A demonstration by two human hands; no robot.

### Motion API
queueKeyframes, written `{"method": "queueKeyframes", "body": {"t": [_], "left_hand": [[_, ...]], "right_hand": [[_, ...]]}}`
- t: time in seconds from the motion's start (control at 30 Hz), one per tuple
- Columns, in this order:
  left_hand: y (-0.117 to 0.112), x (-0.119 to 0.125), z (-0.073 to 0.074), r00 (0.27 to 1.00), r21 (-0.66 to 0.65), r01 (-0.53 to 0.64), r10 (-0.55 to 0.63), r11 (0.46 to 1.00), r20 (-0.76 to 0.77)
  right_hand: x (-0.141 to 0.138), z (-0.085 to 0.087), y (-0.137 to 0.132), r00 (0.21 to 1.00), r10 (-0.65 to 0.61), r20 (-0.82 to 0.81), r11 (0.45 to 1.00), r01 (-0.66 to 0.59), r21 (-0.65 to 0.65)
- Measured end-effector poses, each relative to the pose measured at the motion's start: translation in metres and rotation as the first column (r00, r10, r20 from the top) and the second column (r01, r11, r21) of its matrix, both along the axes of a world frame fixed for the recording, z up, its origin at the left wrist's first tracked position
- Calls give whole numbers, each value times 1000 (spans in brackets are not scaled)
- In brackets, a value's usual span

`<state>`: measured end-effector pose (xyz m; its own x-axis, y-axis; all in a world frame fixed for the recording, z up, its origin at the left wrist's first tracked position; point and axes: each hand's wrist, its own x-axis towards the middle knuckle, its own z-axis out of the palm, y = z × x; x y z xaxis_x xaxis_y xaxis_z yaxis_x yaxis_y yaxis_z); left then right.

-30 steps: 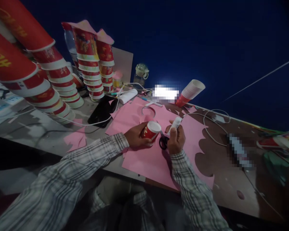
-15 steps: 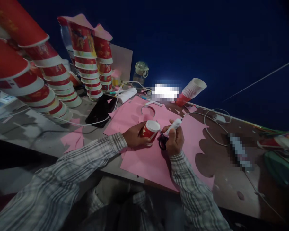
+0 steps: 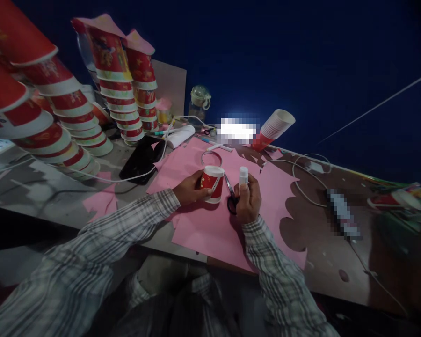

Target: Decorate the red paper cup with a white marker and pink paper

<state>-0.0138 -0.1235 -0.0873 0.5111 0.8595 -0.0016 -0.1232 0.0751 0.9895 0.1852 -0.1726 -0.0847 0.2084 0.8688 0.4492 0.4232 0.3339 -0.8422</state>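
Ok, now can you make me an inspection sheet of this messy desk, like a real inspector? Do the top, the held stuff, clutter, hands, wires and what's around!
Surface: brown and grey tabletop, partly covered by pink paper with scalloped cuts along its right edge.
Things in hand: red-and-white paper cup; white tube, perhaps a glue stick.
Clutter: black-handled scissors between the hands; dark phone-like slab; pink scraps; stack of nested cups.
Left hand: gripping the cup's side.
Right hand: closed around the tube, apart from the cup.
Cables: white cable near the slab; another curving at the right.
Surroundings: dark blue backdrop; cup towers at the left; lidded bottle at the back.
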Motion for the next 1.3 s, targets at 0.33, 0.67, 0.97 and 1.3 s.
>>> {"method": "queueKeyframes", "body": {"t": [0.33, 0.67, 0.97, 1.3], "left_hand": [[-1, -3, 0, 995, 69, 78, -73, 995, -69], [-3, -2, 3, 994, 102, 111, -110, 989, -17], [-3, -4, 0, 992, 97, 123, -121, 988, -27], [-1, -3, -3, 997, 114, 67, -63, 991, -37]], "right_hand": [[15, 6, 16, 973, -229, -19, 972, 230, 45], [45, -21, 42, 943, -332, -2, 939, 330, -98], [40, -13, 40, 948, -312, -61, 948, 305, -93], [12, 8, 11, 996, -66, -61, 998, 66, -4]]}}
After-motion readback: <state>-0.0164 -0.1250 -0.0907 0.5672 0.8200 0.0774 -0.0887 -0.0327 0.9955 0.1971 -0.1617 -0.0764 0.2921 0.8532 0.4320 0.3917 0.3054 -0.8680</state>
